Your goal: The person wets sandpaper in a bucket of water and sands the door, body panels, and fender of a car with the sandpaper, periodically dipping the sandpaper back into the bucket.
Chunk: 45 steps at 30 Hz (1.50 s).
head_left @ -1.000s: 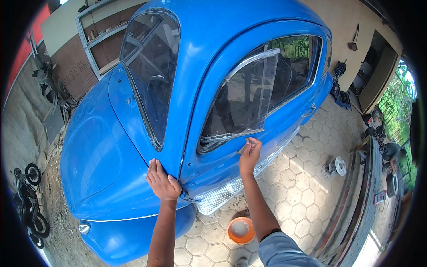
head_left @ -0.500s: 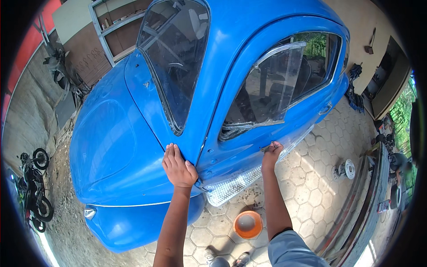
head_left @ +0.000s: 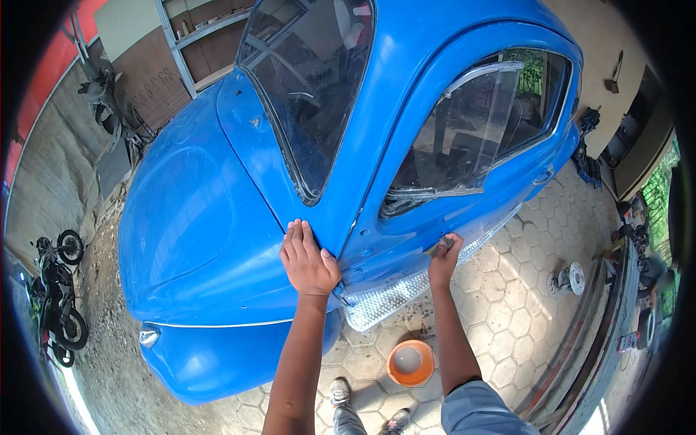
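My left hand [head_left: 308, 262] lies flat on the body of the blue car [head_left: 196, 254], below the lower corner of the windscreen [head_left: 312, 109], with its fingertips pointing up. My right hand [head_left: 444, 262] is curled around a small greyish-tan pad [head_left: 439, 249] at the door panel, under the side window [head_left: 446, 138]; the pad is small and partly hidden by the fingers. Below the door runs a silver, patterned running board [head_left: 370, 312]. An orange bucket [head_left: 428, 366] with cloudy liquid stands on the paving under my hands, and my shoes show beside it.
A black motorcycle [head_left: 56, 290] stands at the left edge. At the right are a metal wheel hub [head_left: 573, 278] on the hexagonal paving, long rails [head_left: 616, 304] and a partly visible person [head_left: 655, 267] among clutter. Shelves [head_left: 190, 36] stand behind the car.
The view has shifted, so the car sits further right and higher. Both hands remain at the car, the right one with the pad at the door. More of my legs and shoes now shows.
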Available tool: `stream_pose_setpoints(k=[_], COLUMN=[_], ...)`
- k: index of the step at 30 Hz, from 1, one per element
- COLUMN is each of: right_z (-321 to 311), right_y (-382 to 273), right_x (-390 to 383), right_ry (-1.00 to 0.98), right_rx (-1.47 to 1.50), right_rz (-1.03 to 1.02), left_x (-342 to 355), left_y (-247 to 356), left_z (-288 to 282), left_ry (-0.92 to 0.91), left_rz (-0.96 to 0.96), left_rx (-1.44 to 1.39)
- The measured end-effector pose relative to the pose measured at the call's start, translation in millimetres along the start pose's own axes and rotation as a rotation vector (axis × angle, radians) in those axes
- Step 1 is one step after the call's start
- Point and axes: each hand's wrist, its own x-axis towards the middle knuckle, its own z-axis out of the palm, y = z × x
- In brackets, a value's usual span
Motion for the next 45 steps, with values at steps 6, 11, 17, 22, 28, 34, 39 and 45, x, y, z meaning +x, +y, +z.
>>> stream_pose_setpoints(k=[6, 11, 17, 22, 28, 34, 39, 45], right_z=[47.9, 23.6, 13.3, 52.0, 2.2, 14.8, 29.9, 36.2], right_y=[-31.3, -13.1, 10.6, -27.8, -2.0, 7.8, -4.1, 23.5], right_x=[-88.6, -32.2, 13.3, -70.9, 29.9, 30.8, -63.5, -50.8], right_ry=[-0.512, -0.431, 0.155, -0.404, -0.009, 0.146, -0.458, 0.098], right_rx=[-0.272, -0.333, 0.008, -0.295, -0.151, 0.015, -0.257, 0.077], right_rz=[-0.549, -0.729, -0.013, -0.715, -0.485, -0.210, -0.487, 0.117], left_x=[-5.0, 0.5, 0.0, -6.3, 1.1, -6.7, -0.7, 0.9], left_y=[-6.2, -7.4, 2.4, -1.0, -0.4, -2.0, -5.0, 2.9], left_z=[0.5, 2.8, 10.9, 12.1, 5.8, 10.6, 7.7, 8.9], left_ry=[-0.043, 0.000, 0.022, -0.001, 0.046, 0.025, 0.013, 0.014], left_rz=[0.013, 0.024, 0.031, 0.057, 0.069, 0.060, 0.041, 0.049], left_rx=[0.027, 0.025, 0.029, 0.048, 0.057, 0.064, 0.072, 0.053])
